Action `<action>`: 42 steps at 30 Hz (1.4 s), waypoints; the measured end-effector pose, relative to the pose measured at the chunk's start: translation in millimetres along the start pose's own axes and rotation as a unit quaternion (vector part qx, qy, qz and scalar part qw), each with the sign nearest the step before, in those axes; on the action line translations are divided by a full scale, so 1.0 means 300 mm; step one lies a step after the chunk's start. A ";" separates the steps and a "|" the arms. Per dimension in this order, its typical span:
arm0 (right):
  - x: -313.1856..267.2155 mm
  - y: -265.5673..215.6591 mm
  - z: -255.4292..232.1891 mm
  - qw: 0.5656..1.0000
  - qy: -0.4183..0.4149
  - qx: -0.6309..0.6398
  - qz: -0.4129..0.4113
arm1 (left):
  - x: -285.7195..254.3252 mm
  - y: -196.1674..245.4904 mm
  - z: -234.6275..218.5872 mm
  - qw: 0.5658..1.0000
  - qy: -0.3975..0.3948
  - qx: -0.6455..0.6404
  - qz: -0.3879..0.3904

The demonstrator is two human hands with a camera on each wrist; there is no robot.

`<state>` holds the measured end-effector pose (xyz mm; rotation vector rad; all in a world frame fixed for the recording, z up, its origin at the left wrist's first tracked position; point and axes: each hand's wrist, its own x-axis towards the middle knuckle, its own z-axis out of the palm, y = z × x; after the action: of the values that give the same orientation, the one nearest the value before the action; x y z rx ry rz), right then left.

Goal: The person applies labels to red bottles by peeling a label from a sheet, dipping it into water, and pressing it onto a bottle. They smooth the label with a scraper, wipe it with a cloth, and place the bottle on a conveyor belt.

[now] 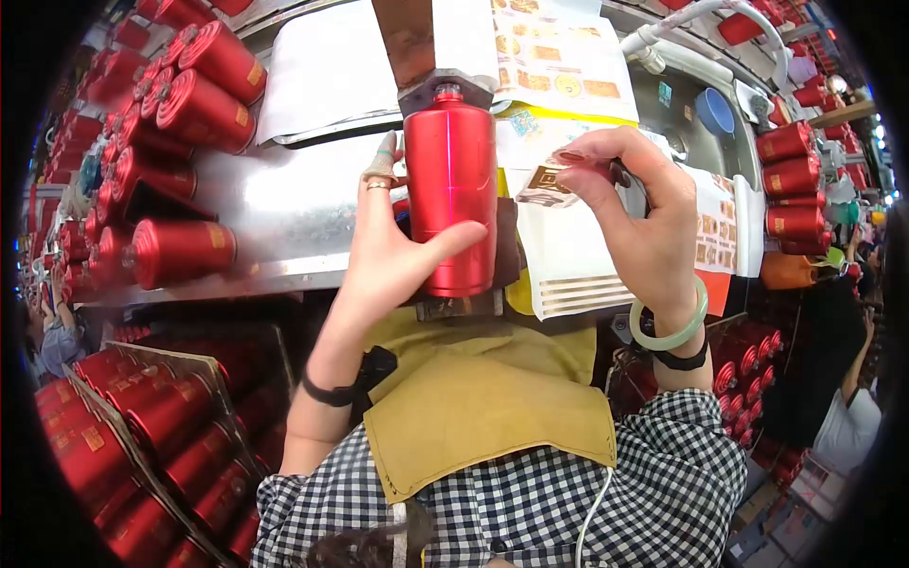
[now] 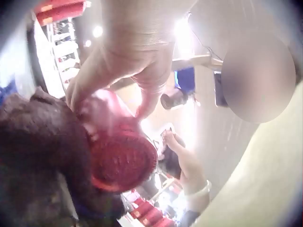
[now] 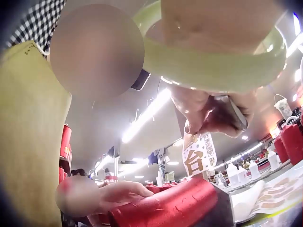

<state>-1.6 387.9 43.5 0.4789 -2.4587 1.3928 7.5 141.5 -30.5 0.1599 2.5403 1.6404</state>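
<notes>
A shiny red metal bottle lies in front of the person, its neck pointing away against a dark notched block. The left hand grips it, thumb across the near part and fingers along its left side. In the left wrist view the round base of the bottle shows below that hand. To the right of the bottle, the right hand pinches a clear label with gold and brown print between thumb and forefinger. Its other fingers curl round a smooth grey object, mostly hidden.
Red bottles lie stacked on the metal table at the left. Printed label sheets and white paper lie at the right. Beyond is a tray with a blue bowl. More bottles fill racks below.
</notes>
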 end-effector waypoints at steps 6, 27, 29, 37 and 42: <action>0.012 -0.063 -0.001 0.999 -0.030 -0.001 0.029 | 0.043 -0.028 -0.020 0.915 -0.131 -0.373 -0.081; 0.106 0.076 0.227 0.994 -0.034 0.063 0.086 | 0.067 -0.018 0.047 0.967 -0.020 -0.252 -0.010; 0.103 0.084 0.225 0.981 -0.057 0.086 0.166 | 0.042 -0.012 0.040 0.988 0.037 -0.142 0.056; 0.114 0.108 0.247 0.975 -0.066 0.117 0.178 | -0.022 0.088 -0.488 0.800 0.556 -0.048 0.219; 0.114 0.109 0.255 0.978 -0.061 0.130 0.152 | -0.066 -0.105 -1.033 0.870 0.450 0.200 -0.007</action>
<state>-51.7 332.5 -6.4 0.2530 -2.5401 1.8746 -21.1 -153.3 68.0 -0.7794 3.5003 1.3226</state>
